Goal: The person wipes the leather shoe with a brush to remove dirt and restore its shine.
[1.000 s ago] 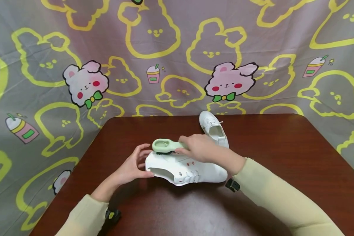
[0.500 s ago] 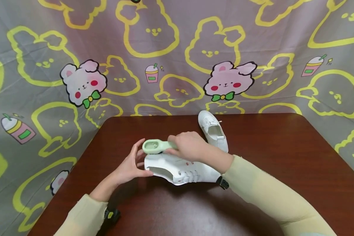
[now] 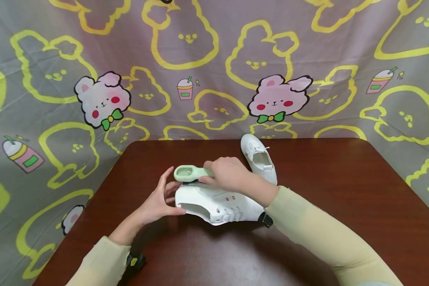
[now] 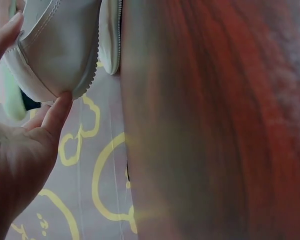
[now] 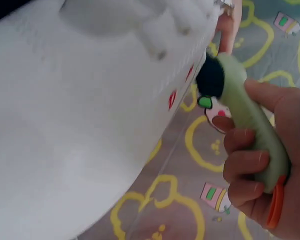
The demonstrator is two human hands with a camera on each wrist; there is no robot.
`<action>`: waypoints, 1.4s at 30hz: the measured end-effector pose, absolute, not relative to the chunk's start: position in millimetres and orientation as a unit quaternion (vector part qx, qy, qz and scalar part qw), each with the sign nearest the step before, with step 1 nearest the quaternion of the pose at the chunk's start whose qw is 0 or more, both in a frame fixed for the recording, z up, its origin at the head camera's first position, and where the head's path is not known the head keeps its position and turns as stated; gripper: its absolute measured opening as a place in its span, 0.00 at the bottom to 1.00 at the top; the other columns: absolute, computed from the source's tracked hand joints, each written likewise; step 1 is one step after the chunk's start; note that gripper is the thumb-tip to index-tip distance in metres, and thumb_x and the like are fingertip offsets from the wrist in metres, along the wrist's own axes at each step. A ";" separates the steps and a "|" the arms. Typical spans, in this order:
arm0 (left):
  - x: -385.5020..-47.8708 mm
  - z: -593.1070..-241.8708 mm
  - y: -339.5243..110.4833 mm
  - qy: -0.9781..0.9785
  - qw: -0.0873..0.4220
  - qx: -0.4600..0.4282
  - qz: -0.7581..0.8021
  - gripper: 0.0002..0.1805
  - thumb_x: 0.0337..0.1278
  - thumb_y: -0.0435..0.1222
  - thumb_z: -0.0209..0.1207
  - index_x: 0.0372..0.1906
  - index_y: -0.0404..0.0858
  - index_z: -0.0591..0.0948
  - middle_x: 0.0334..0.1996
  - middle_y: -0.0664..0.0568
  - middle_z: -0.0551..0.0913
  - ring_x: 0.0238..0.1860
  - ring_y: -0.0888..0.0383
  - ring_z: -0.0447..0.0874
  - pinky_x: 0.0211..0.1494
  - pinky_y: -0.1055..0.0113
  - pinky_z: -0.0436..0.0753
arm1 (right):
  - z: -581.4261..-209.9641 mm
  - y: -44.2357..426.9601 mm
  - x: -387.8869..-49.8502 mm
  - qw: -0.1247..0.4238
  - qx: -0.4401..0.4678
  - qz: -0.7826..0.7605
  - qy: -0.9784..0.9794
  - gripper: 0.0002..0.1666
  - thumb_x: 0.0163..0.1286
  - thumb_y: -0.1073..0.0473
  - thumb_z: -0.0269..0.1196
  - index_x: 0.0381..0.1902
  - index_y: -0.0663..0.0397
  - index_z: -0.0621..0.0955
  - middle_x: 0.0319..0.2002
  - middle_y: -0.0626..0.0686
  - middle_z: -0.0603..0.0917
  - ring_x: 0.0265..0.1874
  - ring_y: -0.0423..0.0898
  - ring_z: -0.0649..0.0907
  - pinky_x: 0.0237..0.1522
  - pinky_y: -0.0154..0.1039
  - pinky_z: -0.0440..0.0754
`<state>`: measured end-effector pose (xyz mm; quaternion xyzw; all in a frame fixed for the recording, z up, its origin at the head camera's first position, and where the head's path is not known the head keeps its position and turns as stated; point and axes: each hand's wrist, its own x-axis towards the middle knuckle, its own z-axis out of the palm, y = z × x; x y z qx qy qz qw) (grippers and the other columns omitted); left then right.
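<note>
In the head view a white sneaker (image 3: 200, 197) is tilted on its side, its opening toward me and its toe to the right. My left hand (image 3: 156, 204) grips it by the heel, thumb at the collar; in the left wrist view, fingertips press the heel of that sneaker (image 4: 60, 50). My right hand (image 3: 229, 173) holds a pale green brush (image 3: 187, 173) along the sneaker's far upper side, near the heel. In the right wrist view, fingers wrap the handle of the brush (image 5: 255, 125), and its dark bristles (image 5: 210, 77) are against the sneaker's side.
A second white sneaker (image 3: 261, 159) stands behind my right hand on the dark red-brown table (image 3: 329, 171). A patterned cloth (image 3: 214, 115) hangs behind the table. An orange loop (image 5: 276, 205) hangs from the brush handle.
My right hand has slid the brush left along the sneaker toward the heel, then slightly up and away. The left hand and the sneaker have hardly moved.
</note>
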<state>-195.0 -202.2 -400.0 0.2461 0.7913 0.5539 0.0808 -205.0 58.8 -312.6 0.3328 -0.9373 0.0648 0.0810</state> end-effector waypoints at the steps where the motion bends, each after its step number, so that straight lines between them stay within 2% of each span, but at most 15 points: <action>1: -195.0 -400.8 -202.2 0.792 0.082 0.244 0.553 0.67 0.39 0.29 0.76 0.76 0.45 0.38 0.64 0.35 0.69 0.64 0.41 0.67 0.57 0.55 0.76 | -312.5 61.0 -206.7 0.078 0.325 0.068 -0.940 0.18 0.69 0.38 0.59 0.32 0.45 0.75 0.17 0.43 0.72 0.20 0.43 0.74 0.20 0.41 0.70; 8: -195.0 -400.2 -202.5 0.790 0.076 0.250 0.555 0.66 0.39 0.28 0.76 0.76 0.44 0.39 0.64 0.35 0.69 0.64 0.40 0.66 0.57 0.54 0.75 | -311.4 65.2 -206.4 0.010 0.319 0.124 -0.940 0.21 0.70 0.38 0.57 0.46 0.45 0.80 0.26 0.41 0.79 0.28 0.41 0.78 0.29 0.41 0.74; 12: -196.0 -400.4 -201.6 0.791 0.088 0.244 0.554 0.65 0.39 0.29 0.76 0.76 0.44 0.41 0.64 0.35 0.68 0.65 0.40 0.66 0.58 0.55 0.75 | -312.0 71.5 -206.0 -0.014 0.304 0.126 -0.944 0.20 0.71 0.38 0.56 0.42 0.45 0.80 0.25 0.42 0.78 0.28 0.42 0.77 0.29 0.41 0.73; 17: -196.0 -400.0 -201.4 0.790 0.096 0.250 0.552 0.58 0.40 0.28 0.75 0.74 0.35 0.49 0.64 0.35 0.68 0.64 0.41 0.66 0.59 0.61 0.74 | -308.4 84.4 -201.0 -0.011 0.287 0.131 -0.949 0.20 0.71 0.39 0.57 0.43 0.47 0.81 0.27 0.43 0.79 0.29 0.42 0.78 0.31 0.42 0.75; 22: -196.2 -399.3 -200.9 0.790 0.093 0.257 0.548 0.52 0.37 0.27 0.76 0.70 0.29 0.58 0.63 0.34 0.69 0.63 0.40 0.68 0.58 0.64 0.74 | -309.5 98.9 -190.3 -0.014 0.321 0.163 -0.933 0.20 0.71 0.40 0.58 0.47 0.48 0.81 0.27 0.39 0.80 0.25 0.38 0.76 0.29 0.39 0.74; 26: -195.5 -400.1 -200.6 0.789 0.095 0.255 0.550 0.51 0.37 0.27 0.76 0.69 0.30 0.59 0.63 0.35 0.70 0.62 0.41 0.68 0.58 0.66 0.74 | -312.9 121.2 -187.5 -0.014 0.313 0.165 -0.935 0.19 0.70 0.41 0.59 0.46 0.48 0.81 0.26 0.39 0.80 0.23 0.38 0.76 0.28 0.39 0.73; 32: -196.1 -403.2 -201.3 0.793 0.102 0.258 0.542 0.49 0.39 0.29 0.76 0.69 0.28 0.61 0.62 0.35 0.70 0.61 0.42 0.69 0.58 0.66 0.73 | -317.4 156.7 -182.4 0.026 0.254 0.160 -0.954 0.17 0.67 0.41 0.62 0.45 0.45 0.83 0.30 0.39 0.81 0.27 0.41 0.77 0.31 0.44 0.75; 35: -196.7 -403.6 -202.7 0.798 0.105 0.256 0.536 0.46 0.41 0.30 0.75 0.68 0.28 0.63 0.62 0.36 0.71 0.60 0.43 0.70 0.59 0.65 0.73 | -321.2 159.6 -174.5 0.040 0.281 0.183 -0.941 0.18 0.67 0.40 0.62 0.46 0.43 0.82 0.28 0.37 0.80 0.25 0.39 0.76 0.31 0.41 0.74; 39: -197.2 -403.0 -203.2 0.794 0.108 0.259 0.539 0.45 0.43 0.30 0.74 0.67 0.28 0.64 0.61 0.36 0.71 0.60 0.44 0.71 0.59 0.64 0.74 | -329.8 157.9 -164.7 0.034 0.328 0.190 -0.925 0.18 0.68 0.38 0.60 0.46 0.42 0.82 0.26 0.34 0.78 0.23 0.34 0.74 0.27 0.36 0.73; 42: -197.2 -403.5 -202.6 0.793 0.110 0.260 0.541 0.45 0.43 0.30 0.74 0.68 0.29 0.64 0.61 0.36 0.71 0.59 0.44 0.71 0.58 0.65 0.74 | -336.2 162.4 -164.1 0.029 0.321 0.189 -0.928 0.17 0.68 0.39 0.61 0.45 0.41 0.82 0.26 0.34 0.77 0.22 0.35 0.73 0.26 0.36 0.72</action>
